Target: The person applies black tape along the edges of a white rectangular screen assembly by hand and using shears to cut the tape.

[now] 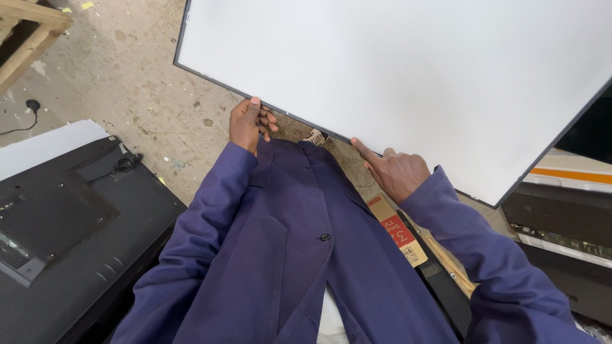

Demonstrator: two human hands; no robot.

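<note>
I see my left hand (250, 124) gripping the white panel's (408, 83) near edge, fingers (271, 121) curled. My right hand (396, 173) presses that edge, forefinger extended.

Left hand (250, 124) curled; right hand (396, 172) pointing

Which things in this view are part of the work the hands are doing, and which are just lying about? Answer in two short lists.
In hand:
- large white panel with a dark frame
- left hand, gripping its near edge
- right hand, against the same edge

Lying about:
- black television back cover, lower left
- long cardboard box with a red label
- wooden frame, upper left
- black cable on the floor
</note>
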